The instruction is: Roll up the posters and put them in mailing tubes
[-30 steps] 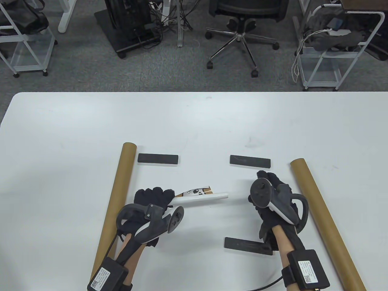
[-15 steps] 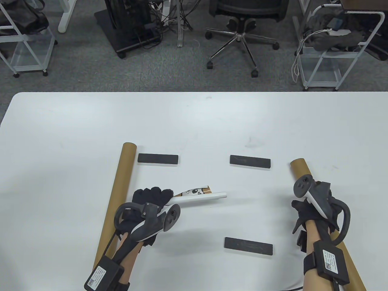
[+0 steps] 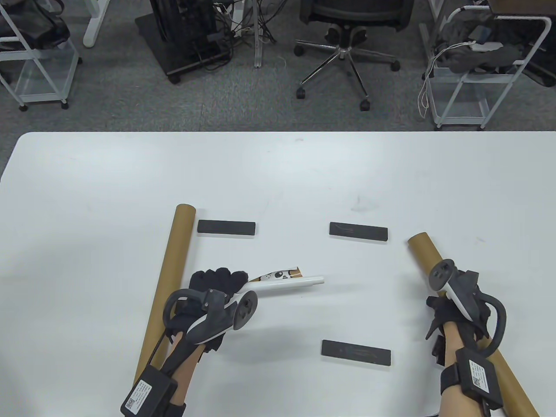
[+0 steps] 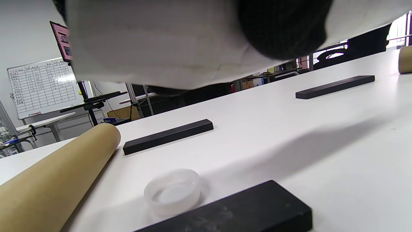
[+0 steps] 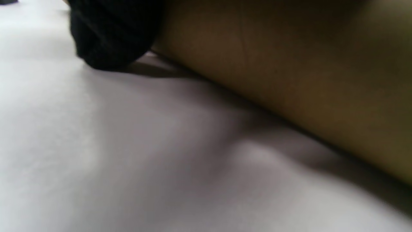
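Left mailing tube (image 3: 166, 286): lies on bench (image 3: 278, 173), lower left of frame, running bottom to upper centre-left. Left hand (image 3: 213, 295): just right of that tube, grip curled round rolled poster (image 3: 284, 283). Poster: white roll, projecting right from fingers, toward frame centre. Cap (image 4: 172, 192): translucent, on bench beside left tube. Black weight bars (image 3: 226, 227): four, spread across centre. Right hand (image 3: 451, 304): lower right, grip grasping right mailing tube (image 3: 423, 252); poster well apart to left.

Matt brown cardboard mailing tubes (image 3: 169, 282); glossy white paper poster (image 3: 289, 284); matt black bars (image 3: 226, 227); translucent plastic cap (image 4: 172, 191); smooth white table (image 3: 278, 182).
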`<state>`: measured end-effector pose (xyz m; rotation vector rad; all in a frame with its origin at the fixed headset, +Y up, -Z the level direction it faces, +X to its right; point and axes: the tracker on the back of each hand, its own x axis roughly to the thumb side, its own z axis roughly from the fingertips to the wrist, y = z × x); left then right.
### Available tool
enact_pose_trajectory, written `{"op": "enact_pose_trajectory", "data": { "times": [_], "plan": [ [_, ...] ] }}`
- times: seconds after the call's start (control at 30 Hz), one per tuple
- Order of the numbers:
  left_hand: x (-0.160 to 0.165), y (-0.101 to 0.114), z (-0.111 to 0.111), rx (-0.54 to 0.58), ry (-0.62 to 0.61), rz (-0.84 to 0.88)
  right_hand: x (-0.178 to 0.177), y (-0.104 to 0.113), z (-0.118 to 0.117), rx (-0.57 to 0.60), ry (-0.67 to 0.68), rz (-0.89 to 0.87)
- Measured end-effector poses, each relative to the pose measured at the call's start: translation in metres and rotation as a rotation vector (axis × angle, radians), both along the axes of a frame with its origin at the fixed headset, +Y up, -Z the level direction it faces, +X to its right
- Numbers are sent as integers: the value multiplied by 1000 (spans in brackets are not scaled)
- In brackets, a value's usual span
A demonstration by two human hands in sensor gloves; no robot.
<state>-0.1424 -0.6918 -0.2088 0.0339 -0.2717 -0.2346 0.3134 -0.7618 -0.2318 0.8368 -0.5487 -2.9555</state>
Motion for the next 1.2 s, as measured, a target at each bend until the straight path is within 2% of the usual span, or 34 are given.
{"op": "enact_pose_trajectory", "data": {
  "times": [0.2,0.37,0.47,0.6,0.8,0.87,0.93,1.2],
  "plan": [
    [-4,2,-1,7,17,6,-11,10,1,7,64,4],
    [-8,2,0,14,34,2,-35,33,-1,62,161,-29],
    [-10,2,0,16,39,-7,-55,48,-3,117,246,-22],
    [-14,2,-3,23,52,-15,-79,58,-5,160,366,16],
    [-22,1,-7,28,77,-29,-103,51,-7,222,517,59],
    [-25,2,-9,38,87,-41,-106,54,-7,195,537,68],
    [-28,3,-10,53,106,-34,-110,57,-6,244,574,101],
    [-33,0,-14,59,130,-39,-120,50,2,216,664,186]
  ]
}}
